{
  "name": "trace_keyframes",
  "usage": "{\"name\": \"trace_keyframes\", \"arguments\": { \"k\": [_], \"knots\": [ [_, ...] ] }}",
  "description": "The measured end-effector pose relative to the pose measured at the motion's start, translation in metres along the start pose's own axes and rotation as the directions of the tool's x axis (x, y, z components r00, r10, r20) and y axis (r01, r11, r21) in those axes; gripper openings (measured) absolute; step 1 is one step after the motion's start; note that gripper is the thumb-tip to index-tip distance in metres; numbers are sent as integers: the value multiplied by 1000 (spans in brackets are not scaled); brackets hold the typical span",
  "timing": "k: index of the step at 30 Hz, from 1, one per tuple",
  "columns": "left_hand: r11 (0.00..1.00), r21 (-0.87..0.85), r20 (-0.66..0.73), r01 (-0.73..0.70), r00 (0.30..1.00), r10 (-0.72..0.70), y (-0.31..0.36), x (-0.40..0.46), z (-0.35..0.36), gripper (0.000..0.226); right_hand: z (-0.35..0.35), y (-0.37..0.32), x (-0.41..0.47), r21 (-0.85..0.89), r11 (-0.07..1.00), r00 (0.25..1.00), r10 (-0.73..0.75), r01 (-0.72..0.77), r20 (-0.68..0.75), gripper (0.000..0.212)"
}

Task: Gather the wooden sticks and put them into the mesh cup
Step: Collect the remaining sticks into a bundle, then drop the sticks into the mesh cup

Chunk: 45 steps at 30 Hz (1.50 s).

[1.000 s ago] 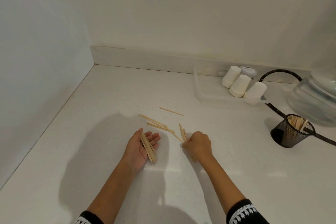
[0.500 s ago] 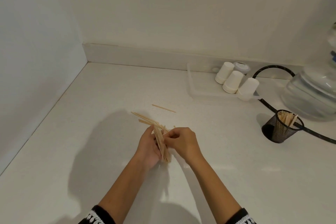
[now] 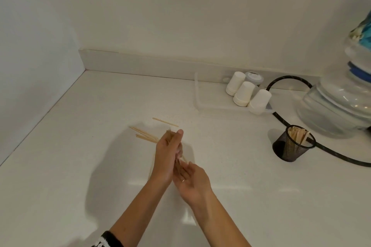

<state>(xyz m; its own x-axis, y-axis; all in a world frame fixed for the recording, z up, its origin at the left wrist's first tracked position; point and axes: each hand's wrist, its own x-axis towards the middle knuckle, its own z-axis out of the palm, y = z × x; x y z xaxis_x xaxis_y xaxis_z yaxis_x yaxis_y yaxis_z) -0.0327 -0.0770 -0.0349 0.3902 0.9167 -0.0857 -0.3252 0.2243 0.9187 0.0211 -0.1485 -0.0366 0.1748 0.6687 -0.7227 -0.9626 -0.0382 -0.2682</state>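
Left hand point(image 3: 167, 153): held on edge above the worktop point(image 3: 100, 166), fingers curled around a bundle of wooden sticks point(image 3: 170, 133), whose tips show just above the fingers.
Right hand point(image 3: 190, 179): fingers extended and relaxed, laid against the lower end of the bundle just under the left hand; whether anything is pinched cannot be told.
Loose sticks point(image 3: 143, 135): several are lying on the worktop just left of the left hand; a single stick point(image 3: 165, 122) is lying apart, behind them.
Mesh cup point(image 3: 292, 143): black, upright, well apart to the right, already filled with sticks.
Paper cups point(image 3: 244, 94): upturned in a clear tray point(image 3: 197, 94) near the wall.
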Motion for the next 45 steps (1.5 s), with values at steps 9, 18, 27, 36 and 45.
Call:
{"name": "trace_keyframes", "arguments": {
  "k": [9,18,27,36,45],
  "knots": [
    [984,155,13,-89,996,88,-24,-6,40,41,-10,-35,-15,-33,992,993,-118,119,29,29],
    [995,97,-159,-35,986,50,-40,6,66,62,-39,-76,-18,-344,901,963,-223,263,151,16],
    [999,-30,47,-13,999,15,-59,19,103,56,-58,-153,-24,-642,453,739,-612,619,280,14],
    [188,957,211,-221,975,71,-119,42,108,49,-49,-328,-97,-778,-522,358,-693,350,626,15],
    [-85,964,260,-251,960,106,-139,41,105,53,-44,-377,-82,-462,-845,760,-480,-268,437,24]
  ]
}}
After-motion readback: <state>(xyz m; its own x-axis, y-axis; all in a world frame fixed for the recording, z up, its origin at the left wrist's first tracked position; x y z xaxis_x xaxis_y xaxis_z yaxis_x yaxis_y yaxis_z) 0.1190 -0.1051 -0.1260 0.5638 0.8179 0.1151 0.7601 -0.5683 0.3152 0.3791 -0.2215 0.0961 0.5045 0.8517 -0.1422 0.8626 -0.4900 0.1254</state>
